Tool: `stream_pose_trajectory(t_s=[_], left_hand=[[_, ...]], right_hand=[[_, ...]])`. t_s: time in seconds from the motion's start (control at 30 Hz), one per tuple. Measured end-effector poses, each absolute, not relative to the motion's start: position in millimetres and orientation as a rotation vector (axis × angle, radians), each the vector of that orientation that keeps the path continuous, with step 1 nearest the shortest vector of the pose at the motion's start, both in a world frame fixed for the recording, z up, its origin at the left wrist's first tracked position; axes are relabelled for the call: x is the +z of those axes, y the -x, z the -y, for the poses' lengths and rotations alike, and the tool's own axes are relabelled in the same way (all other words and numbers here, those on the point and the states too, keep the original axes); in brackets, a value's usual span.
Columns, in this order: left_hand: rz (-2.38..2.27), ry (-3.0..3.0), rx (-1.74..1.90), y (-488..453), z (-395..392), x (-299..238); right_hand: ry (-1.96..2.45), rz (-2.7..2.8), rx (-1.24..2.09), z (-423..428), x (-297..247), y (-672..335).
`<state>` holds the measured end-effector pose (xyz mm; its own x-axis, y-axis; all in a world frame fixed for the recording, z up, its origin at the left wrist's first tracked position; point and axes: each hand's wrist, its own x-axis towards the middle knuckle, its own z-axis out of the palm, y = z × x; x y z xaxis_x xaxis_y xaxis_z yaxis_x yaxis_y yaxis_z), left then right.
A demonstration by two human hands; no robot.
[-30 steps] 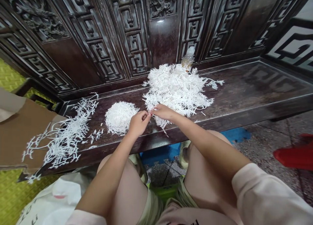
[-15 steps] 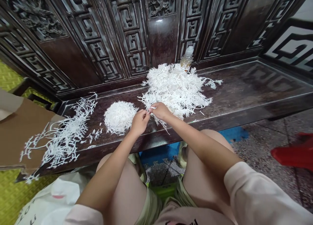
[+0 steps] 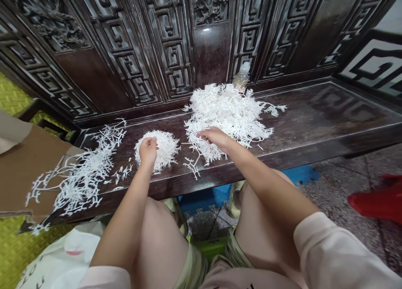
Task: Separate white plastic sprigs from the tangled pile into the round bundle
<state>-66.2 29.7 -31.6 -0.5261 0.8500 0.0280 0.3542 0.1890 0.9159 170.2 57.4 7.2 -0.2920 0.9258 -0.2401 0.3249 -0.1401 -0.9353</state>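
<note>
Over the small rounded heap of short white plastic sprigs [image 3: 165, 149] is my left hand [image 3: 148, 152]. Its fingers are curled toward the thumb, and anything between them is too small to make out. My right hand [image 3: 215, 137] reaches over the front left part of the big pile of white branching plastic pieces [image 3: 224, 107], fingers stretched forward and apart from the thumb. Just below it a single white branched stem [image 3: 194, 167] lies by the bench's front edge. Whether my right fingers touch the pile is unclear.
The dark wooden bench [image 3: 301, 117] has a carved back [image 3: 212, 50]. Thin white bare stems [image 3: 84, 176] lie loosely at left, beside a cardboard box [image 3: 37, 163]. A clear bottle [image 3: 241, 74] stands behind the big pile. Something red [image 3: 373, 201] is at right on the floor.
My hands were together between the two heaps and have separated. My left hand has moved left onto the small heap, my right slightly right. A branched stem now shows at the front edge.
</note>
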Motion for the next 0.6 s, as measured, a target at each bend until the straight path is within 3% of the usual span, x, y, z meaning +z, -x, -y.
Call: stream_pose_trajectory(t_s=[0.17,0.33,0.6], left_hand=[[-2.02,-0.885,1.227,86,-28,-42],[-1.94,-1.245,1.238,58,-21,-27],[-1.55,-1.627,1.08,0,-1,2]], right_hand=[[1.204,1.587,1.78,-51,15,-166],[1.021,1.433,1.992,-46,13,-162],[1.213,1.639,1.67,-43,-9,-144]])
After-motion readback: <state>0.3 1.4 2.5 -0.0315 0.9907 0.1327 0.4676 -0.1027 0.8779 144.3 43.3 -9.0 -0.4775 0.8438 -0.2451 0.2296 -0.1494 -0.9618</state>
